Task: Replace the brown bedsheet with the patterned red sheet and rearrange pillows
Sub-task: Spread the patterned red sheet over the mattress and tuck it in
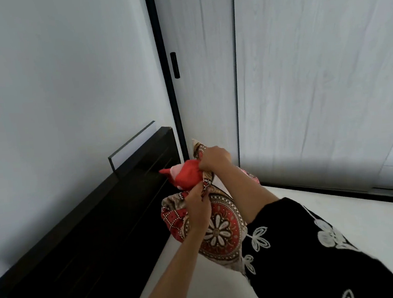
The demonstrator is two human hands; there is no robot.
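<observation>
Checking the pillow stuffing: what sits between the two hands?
In the head view, a bunched red pillow pokes out of the patterned cover between the left hand and the right hand, both gripping the cover's opening.

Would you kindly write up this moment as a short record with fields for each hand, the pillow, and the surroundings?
left hand: left hand grips the open edge of the patterned red cover
right hand: right hand grips the cover's upper edge
pillow: red pillow sticks out of the cover's opening, partly inside
position: held up above the white mattress
surroundings: dark headboard at left against the wall; pale wardrobe doors behind
</observation>
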